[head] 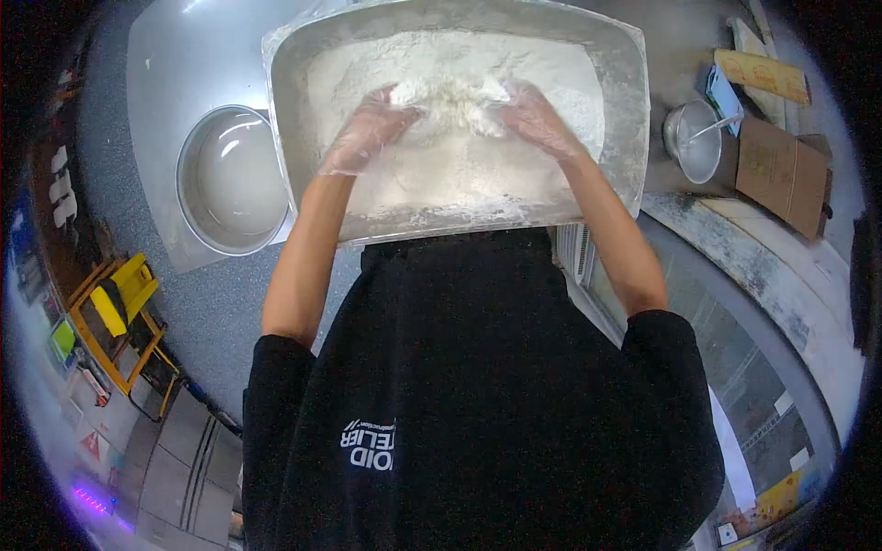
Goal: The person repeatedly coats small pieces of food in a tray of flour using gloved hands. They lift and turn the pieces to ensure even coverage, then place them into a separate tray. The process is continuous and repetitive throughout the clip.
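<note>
Before me lies a large rectangular metal tub [286,138] holding a broad bed of white, flour-like powder [468,162]. My left hand [368,131], in a clear plastic glove, is in the powder left of the tub's middle, with white clumps at its fingertips. Opposite it, my right hand [541,120], gloved the same way, touches the powder right of the middle. A rough heap of the powder lies between the two hands. The fingertips of both hands are partly covered and blurred, so whether either closes on any powder does not show.
A round metal pan [234,227] of whitish liquid stands left of the tub on a metal table [189,65]. To the right are a metal bowl [692,148] with a utensil in it, a cardboard box [778,175] and a printed paper packet [761,74]. A yellow-framed step stool [127,293] is at the far left.
</note>
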`<action>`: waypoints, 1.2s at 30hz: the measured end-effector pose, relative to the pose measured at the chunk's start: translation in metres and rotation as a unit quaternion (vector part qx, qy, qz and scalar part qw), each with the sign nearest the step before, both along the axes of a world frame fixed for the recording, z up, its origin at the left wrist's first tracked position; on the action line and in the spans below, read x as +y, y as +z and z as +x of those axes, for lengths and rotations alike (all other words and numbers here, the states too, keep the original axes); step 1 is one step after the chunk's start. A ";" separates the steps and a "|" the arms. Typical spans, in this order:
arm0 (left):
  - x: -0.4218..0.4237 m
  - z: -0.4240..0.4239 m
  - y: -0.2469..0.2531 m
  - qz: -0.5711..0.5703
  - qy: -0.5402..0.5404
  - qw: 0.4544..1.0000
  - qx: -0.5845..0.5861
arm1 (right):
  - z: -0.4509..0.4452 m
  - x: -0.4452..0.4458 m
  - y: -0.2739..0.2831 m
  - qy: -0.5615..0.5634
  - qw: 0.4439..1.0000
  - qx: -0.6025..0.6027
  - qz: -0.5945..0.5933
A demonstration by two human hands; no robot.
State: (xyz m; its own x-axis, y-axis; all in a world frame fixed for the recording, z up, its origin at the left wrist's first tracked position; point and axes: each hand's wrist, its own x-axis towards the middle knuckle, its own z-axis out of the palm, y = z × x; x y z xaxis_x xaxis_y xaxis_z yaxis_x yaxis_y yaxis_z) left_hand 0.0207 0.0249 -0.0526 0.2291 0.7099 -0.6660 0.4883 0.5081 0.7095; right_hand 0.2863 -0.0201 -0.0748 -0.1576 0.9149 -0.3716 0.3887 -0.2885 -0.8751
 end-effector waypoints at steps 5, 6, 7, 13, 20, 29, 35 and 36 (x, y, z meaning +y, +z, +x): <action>0.004 -0.004 -0.007 0.157 -0.071 0.984 0.052 | 0.013 0.012 0.029 0.034 0.989 -0.131 -0.056; 0.005 -0.001 -0.004 0.138 -0.077 0.986 0.057 | 0.015 0.014 0.029 0.052 0.985 -0.155 -0.063; 0.005 0.001 -0.002 0.113 -0.076 0.991 0.014 | 0.010 0.019 0.046 0.088 0.972 -0.213 -0.049; -0.009 0.013 0.043 0.245 -0.152 0.957 0.035 | 0.007 0.002 0.039 0.161 0.905 -0.365 0.148; 0.002 -0.007 0.022 0.403 -0.104 0.905 0.088 | 0.004 -0.012 -0.004 0.158 0.919 -0.343 0.111; 0.011 -0.048 0.060 0.278 -0.094 0.939 0.178 | -0.104 0.004 0.025 0.407 0.818 -0.396 0.094; 0.010 -0.060 0.062 0.293 -0.058 0.938 0.177 | -0.191 0.008 -0.007 0.302 0.903 -0.260 0.162; 0.008 -0.063 0.061 0.302 -0.052 0.937 0.167 | -0.198 0.011 -0.027 0.292 0.910 -0.249 0.158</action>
State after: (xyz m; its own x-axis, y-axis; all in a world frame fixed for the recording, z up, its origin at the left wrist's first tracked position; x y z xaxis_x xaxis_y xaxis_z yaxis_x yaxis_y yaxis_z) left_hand -0.0425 0.0330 0.0082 0.1690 0.9658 -0.1967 0.7593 -0.0003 0.6507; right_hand 0.0880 -0.0090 -0.1016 -0.5351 0.8031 -0.2623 0.7656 0.3298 -0.5524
